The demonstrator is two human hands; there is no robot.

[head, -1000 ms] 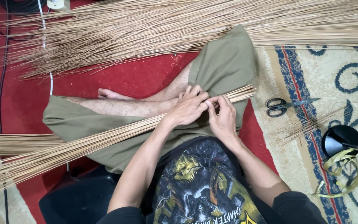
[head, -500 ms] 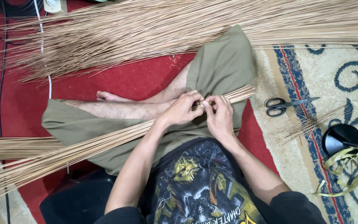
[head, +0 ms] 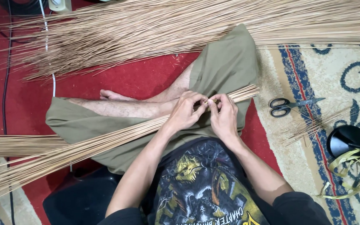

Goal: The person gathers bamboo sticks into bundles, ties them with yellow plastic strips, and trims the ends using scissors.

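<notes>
Both hands pinched shut mid-frame: left hand, right hand on stick bundle; keep sticks tight, ends level.

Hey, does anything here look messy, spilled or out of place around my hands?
Nothing damaged. A few loose sticks lie scattered askew on the carpet beside the scissors, apart from the bundle that both hands grip.

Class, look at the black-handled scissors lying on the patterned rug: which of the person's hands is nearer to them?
Right. The right hand grips the bundle of sticks on the side toward the scissors; the left hand sits beside it, farther away.
</notes>
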